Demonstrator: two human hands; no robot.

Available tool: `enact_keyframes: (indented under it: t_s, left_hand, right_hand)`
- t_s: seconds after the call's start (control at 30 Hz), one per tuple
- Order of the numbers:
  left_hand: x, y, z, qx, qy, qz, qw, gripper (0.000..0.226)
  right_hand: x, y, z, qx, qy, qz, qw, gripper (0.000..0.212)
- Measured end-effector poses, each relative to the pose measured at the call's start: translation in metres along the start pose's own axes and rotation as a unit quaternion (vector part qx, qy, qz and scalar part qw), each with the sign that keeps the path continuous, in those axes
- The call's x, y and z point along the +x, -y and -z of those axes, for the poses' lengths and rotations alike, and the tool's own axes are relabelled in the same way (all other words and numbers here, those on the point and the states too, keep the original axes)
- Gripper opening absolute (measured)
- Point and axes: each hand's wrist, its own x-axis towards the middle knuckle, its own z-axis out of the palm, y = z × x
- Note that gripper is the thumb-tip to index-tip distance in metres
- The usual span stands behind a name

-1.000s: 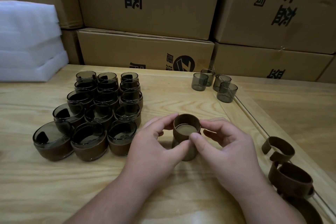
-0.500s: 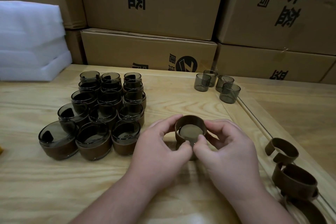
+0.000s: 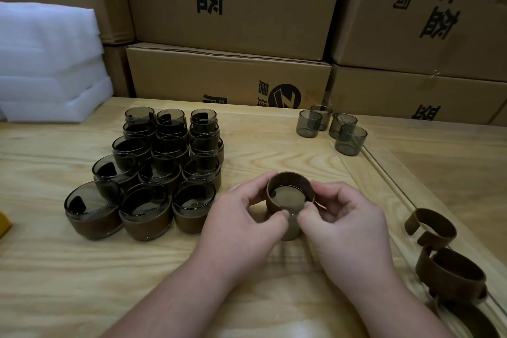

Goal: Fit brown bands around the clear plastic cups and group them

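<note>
Cup in work: a smoky clear cup stands mouth-down on the desk, near the middle, between both hands.
Band: a brown band rings the cup's upper part and rises above its upturned base; the lower wall of the cup is bare.
Left grip: the left hand pinches the band's left side, thumb in front, forefinger curled behind.
Right grip: the right hand pinches the band's right side in the same way.
Banded group: finished cups stand mouth-up in three close rows, touching, just left of the left hand.
Bare cups: four unbanded cups cluster at the far side, right of centre.
Loose bands: spare brown bands lie heaped by the right edge, near the right wrist.
Backdrop: cardboard boxes stacked behind the desk; white foam sheets piled at far left.
</note>
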Motion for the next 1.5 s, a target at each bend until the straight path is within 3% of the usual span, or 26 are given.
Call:
enact_keyframes:
  t_s: [0.17,0.27,0.47,0.63,0.77,0.83,1.0,1.1,1.27,1.5]
  left_hand:
    - [0.001,0.003,0.0,-0.017,0.002,0.022,1.0,0.056]
    - [0.0,0.004,0.0,-0.012,0.01,0.025,1.0,0.055]
    - [-0.002,0.003,-0.002,-0.003,0.052,0.007,0.999,0.044]
    - [0.0,0.012,-0.004,-0.012,0.067,0.034,0.997,0.06]
    - [-0.001,0.014,-0.006,-0.099,0.038,0.041,0.994,0.053]
    - [0.001,0.015,-0.006,-0.135,0.017,0.052,0.989,0.04]
    - [0.001,0.013,-0.005,-0.081,0.014,0.038,0.996,0.041]
    - [0.002,0.013,-0.006,-0.09,0.009,0.048,0.995,0.043]
    - [0.005,0.011,-0.007,-0.07,0.016,0.049,0.996,0.045]
    - [0.007,0.012,-0.007,-0.034,-0.022,0.046,0.998,0.028]
  right_hand:
    - [-0.003,0.006,-0.006,-0.017,0.004,0.008,1.0,0.036]
    - [-0.002,0.001,-0.006,-0.013,-0.006,-0.017,1.0,0.023]
    - [-0.003,-0.002,-0.004,0.019,0.009,-0.055,0.998,0.03]
    - [-0.008,-0.002,-0.009,0.026,0.019,-0.04,0.999,0.031]
    - [-0.008,-0.002,-0.011,0.0,-0.002,-0.012,1.0,0.019]
    - [-0.008,0.0,-0.011,-0.013,-0.008,0.0,1.0,0.027]
    - [-0.005,0.003,-0.009,-0.002,-0.018,-0.012,1.0,0.019]
    - [-0.003,0.002,-0.007,0.001,-0.003,-0.03,1.0,0.036]
    - [-0.001,0.001,-0.009,-0.007,0.022,-0.065,0.998,0.036]
    - [-0.001,-0.004,-0.008,-0.08,0.019,-0.064,0.995,0.021]
